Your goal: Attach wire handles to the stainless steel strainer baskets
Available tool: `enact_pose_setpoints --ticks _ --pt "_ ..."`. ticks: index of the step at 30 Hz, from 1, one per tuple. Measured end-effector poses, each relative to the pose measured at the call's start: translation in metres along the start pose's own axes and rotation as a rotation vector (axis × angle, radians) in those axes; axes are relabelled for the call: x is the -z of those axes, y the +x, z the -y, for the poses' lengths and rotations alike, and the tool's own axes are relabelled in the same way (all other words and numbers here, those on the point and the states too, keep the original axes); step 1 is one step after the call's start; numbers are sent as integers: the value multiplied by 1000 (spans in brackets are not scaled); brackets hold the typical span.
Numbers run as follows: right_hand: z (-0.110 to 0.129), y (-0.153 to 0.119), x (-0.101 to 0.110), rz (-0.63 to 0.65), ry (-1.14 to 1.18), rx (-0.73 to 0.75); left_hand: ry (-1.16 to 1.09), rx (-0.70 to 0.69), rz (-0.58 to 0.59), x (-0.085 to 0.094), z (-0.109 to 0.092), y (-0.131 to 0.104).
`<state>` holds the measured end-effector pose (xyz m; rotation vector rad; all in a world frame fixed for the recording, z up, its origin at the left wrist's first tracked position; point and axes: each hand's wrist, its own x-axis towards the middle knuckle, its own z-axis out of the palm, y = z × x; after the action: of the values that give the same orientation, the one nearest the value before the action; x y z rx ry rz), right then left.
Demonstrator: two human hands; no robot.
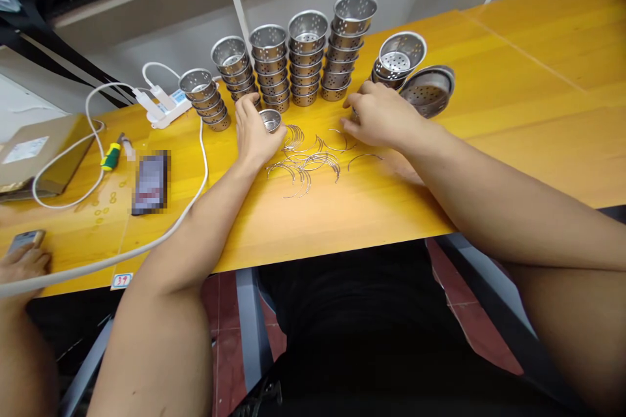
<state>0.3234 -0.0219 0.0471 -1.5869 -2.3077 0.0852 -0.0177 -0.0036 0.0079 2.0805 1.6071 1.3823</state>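
Presently I have the left hand (255, 133) curved around a small metal cup (270, 122), thumb and fingers on opposite sides, a narrow grip; whether its base is lifted, I can't tell. Cup sits just in front of the upright stacks of perforated cups (304, 70), beside a loose spread of curved wires (320, 159) on the yellow table (274, 234). Right hand (379, 114) is bent near the leaning cups (397, 65), fingertips curled down; something metallic shows by them, but I can't tell how wide the grip is or whether it holds anything. Handling, my estimate: thin-walled, light, stiff; polished wall likely slippery, more apt to dent than break. Best hold is low on opposite walls, light squeeze, clear of the rim. Wires look fine and springy, prone to snagging; pinch one mid-curve. Tipped cup (426, 94) might roll if nudged.
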Motion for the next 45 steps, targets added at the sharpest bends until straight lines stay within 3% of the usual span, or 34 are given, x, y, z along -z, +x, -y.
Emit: enact_pose_setpoints --ticks 9,17,25,32,40,45 --pt "-1 -2 7 -8 58 162 -1 8 76 2 -14 -5" --pt "-1 3 15 24 191 302 -73 -49 47 -9 12 -2" --pt "9 -2 26 12 231 303 -106 -25 82 -9 11 -2" --pt "18 -7 38 14 261 310 -61 28 199 -12 13 -4" --pt "24 -10 42 1 257 290 -81 41 171 -11 22 -3" --pt "25 -11 38 33 291 349 -105 -97 115 -9 12 1"
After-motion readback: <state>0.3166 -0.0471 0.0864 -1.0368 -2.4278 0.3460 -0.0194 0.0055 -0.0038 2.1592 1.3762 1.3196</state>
